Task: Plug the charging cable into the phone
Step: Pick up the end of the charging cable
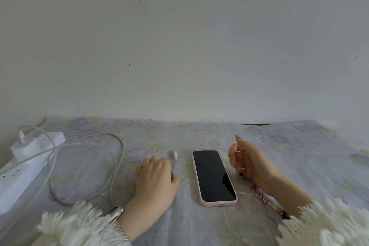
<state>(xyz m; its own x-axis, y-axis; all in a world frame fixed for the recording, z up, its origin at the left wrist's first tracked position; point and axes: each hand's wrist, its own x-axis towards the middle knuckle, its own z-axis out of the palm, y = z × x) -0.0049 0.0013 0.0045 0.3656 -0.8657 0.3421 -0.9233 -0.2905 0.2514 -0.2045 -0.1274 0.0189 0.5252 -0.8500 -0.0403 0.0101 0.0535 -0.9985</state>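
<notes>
A phone (pixel 214 175) in a pale pink case lies face up on the floral cloth, dark screen showing, its port end toward me. Just left of it my left hand (pixel 155 177) rests on the cloth with the white charging cable (pixel 87 142) pinched at the thumb side; the plug end (pixel 175 155) sticks out beyond the fingers, pointing away from me. The cable loops left to a white charger (pixel 24 149) in a power strip. My right hand (pixel 247 163) stands on its edge right of the phone, fingers loosely curled, holding nothing.
A white power strip (pixel 22 168) lies along the left edge of the floral cloth (pixel 289 146). A beaded charm strap (pixel 267 202) trails from the phone's near right corner under my right wrist. A plain wall rises behind the surface.
</notes>
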